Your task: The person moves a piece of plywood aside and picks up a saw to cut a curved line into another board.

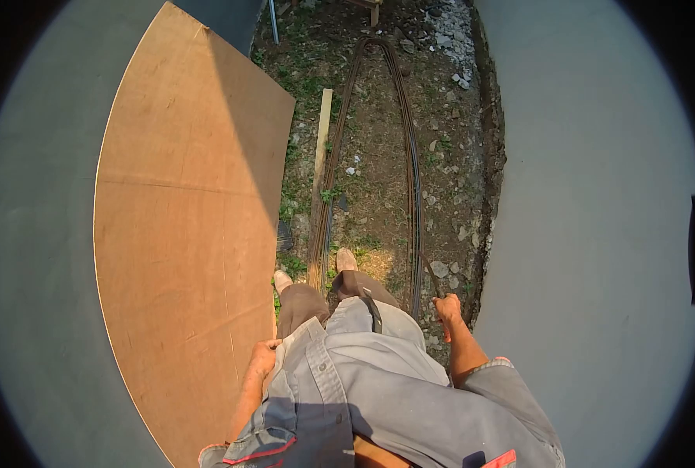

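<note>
My right hand [447, 309] is closed around the lower end of a slim, dark, rusty bar [431, 271], which points forward and down beside the long steel rods. My left hand [265, 356] is at my left hip with its fingers curled, between my grey shirt [316, 374] and the edge of a large plywood sheet [183, 210]. Whether anything is in those fingers is hidden. Bundles of thin rusty steel rods [407, 117], bent into a narrow loop at the far end, lie on the ground ahead, one side running past my feet.
A wooden batten [321, 148] lies left of the rods. Grey walls [589, 171] flank the narrow strip, and the plywood stands along the left one. Stones [439, 269], rubble [452, 39] and weeds dot the soil. A metal pipe [274, 22] stands at the far left.
</note>
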Demonstrator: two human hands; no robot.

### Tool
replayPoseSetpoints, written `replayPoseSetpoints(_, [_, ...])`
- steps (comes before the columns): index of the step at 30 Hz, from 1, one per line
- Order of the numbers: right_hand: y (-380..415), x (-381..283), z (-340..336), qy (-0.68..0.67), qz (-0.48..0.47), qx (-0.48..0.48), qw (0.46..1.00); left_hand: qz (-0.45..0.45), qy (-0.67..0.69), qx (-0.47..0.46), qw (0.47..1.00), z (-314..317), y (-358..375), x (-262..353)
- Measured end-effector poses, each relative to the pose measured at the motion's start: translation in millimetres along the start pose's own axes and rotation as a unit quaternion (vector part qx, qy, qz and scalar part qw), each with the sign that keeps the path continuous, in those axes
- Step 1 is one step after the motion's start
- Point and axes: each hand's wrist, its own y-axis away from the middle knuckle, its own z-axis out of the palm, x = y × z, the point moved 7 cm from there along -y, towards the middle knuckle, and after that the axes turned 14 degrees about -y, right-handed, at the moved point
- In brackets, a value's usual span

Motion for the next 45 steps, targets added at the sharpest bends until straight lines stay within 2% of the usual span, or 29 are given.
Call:
replayPoseSetpoints(2, [-1.6,6.9,-0.3,-0.045,-0.021,0.038,0.998,0.012,-0.115,0.044,0.992,-0.8,-9.1,-6.1])
replayPoseSetpoints(3, [-5.8,14.8,0.7,-0.051,-0.017,0.043,0.998,0.018,-0.121,0.041,0.992,4.6,-21.4,-25.3])
replayPoseSetpoints(5, [-10.5,15.5,2.4,-0.005,-0.085,0.056,0.995,0.132,-0.173,0.08,0.973,7.8,-48.7,-55.3])
replayPoseSetpoints(6, [-12.5,24.5,8.9,-0.043,-0.007,0.004,0.999,0.139,-0.18,0.078,0.971,4.5,-51.8,-45.4])
replayPoseSetpoints(9, [-8.7,27.2,12.0,-0.02,-0.043,0.034,0.998,0.136,-0.198,0.094,0.966,-7.9,-34.2,-34.3])
replayPoseSetpoints(11, [7.6,23.6,12.0,-0.039,-0.027,0.037,0.998,0.043,-0.05,0.027,0.997,-13.9,-17.6,-26.6])
replayPoseSetpoints(12, [13.0,23.3,10.9,-0.058,-0.012,0.044,0.997,0.041,-0.05,0.028,0.997,-18.3,-16.9,-33.6])
replayPoseSetpoints(14, [5.6,32.5,15.5,-0.055,0.007,0.033,0.998,0.026,0.167,-0.079,0.982,-17.8,-12.3,-50.3])
replayPoseSetpoints(15, [4.7,35.4,18.2,-0.053,0.026,0.024,0.998,0.023,0.168,-0.078,0.982,-21.7,-10.7,-50.4])
replayPoseSetpoints(17, [7.5,33.8,20.4,-0.051,0.025,0.02,0.998,0.037,0.077,-0.054,0.995,-32.9,-14.1,-46.6])
replayPoseSetpoints(18, [11.0,31.9,19.9,-0.051,0.025,0.019,0.998,0.035,0.079,-0.052,0.995,-36.1,-13.7,-35.8])
replayPoseSetpoints(20, [19.2,20.1,16.9,-0.043,0.024,0.014,0.999,0.145,0.031,0.093,0.985,-63.9,-1.6,23.0])
replayPoseSetpoints(22, [7.4,21.4,18.7,-0.024,0.006,0.003,1.0,0.195,0.08,0.083,0.974,-82.1,22.1,86.8])
replayPoseSetpoints(24, [14.8,6.0,16.0,-0.024,-0.006,0.017,1.0,0.308,0.166,0.033,0.936,-97.7,70.3,168.6])
replayPoseSetpoints(26, [12.3,-4.1,11.8,-0.029,-0.027,0.042,0.998,0.472,0.176,-0.066,0.861,-115.5,124.9,245.9])
replayPoseSetpoints(28, [10.1,-18.4,7.1,-0.011,-0.031,0.035,0.999,0.51,0.221,-0.112,0.824,-130.3,186.3,308.3])
replayPoseSetpoints(30, [8.6,-30.9,5.4,0.005,-0.039,0.025,0.999,0.597,0.189,-0.224,0.746,-141.2,238.4,354.0])
replayPoseSetpoints(33, [9.9,-45.2,1.5,-0.016,-0.059,0.041,0.997,0.622,0.17,-0.382,0.662,-129.5,288.3,384.0])
replayPoseSetpoints(34, [18.7,-55.2,-0.7,0.02,-0.04,0.009,0.999,0.614,0.17,-0.414,0.65,-122.8,296.5,388.9])
replayPoseSetpoints(36, [25.3,-56.3,-0.5,-0.003,-0.044,0.027,0.999,0.595,0.182,-0.446,0.644,-118.2,308.2,394.0])
replayPoseSetpoints(41, [25.7,-23.8,10.1,-0.036,-0.018,0.041,0.998,0.571,0.193,-0.422,0.678,-135.8,304.1,388.1])
replayPoseSetpoints(45, [18.6,-5.1,6.8,0.016,-0.035,0.012,0.999,0.562,0.208,-0.404,0.691,-147.3,300.2,383.5])
